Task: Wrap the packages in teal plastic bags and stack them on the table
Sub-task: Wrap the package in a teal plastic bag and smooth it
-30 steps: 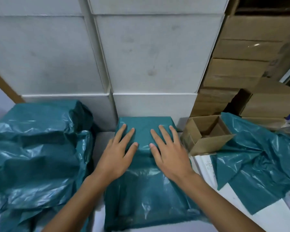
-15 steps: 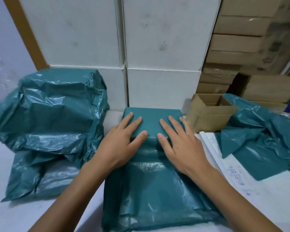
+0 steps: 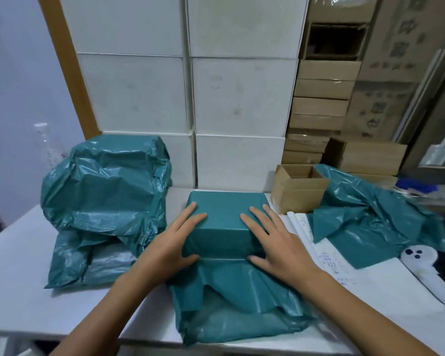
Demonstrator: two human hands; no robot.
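A box-shaped package in a teal plastic bag (image 3: 224, 214) lies on the white table (image 3: 18, 291) in front of me. The bag's loose end (image 3: 242, 312) spreads crumpled toward the table's near edge. My left hand (image 3: 175, 242) clasps the package's left near corner, fingers on top and thumb on the front face. My right hand (image 3: 275, 240) clasps the right near corner the same way. A heap of teal-wrapped packages (image 3: 106, 191) stands to the left.
White boxes (image 3: 242, 98) are stacked against the back. Brown cartons (image 3: 321, 106) rise at the right, with a small open cardboard box (image 3: 298, 188) beside the package. Loose teal bags (image 3: 370, 219), printed paper (image 3: 326, 255) and a white tape dispenser (image 3: 429, 276) lie on the right.
My hands slid apart from the middle of the package top to its near corners, thumbs now on the front face. The view drew back and tilted up.
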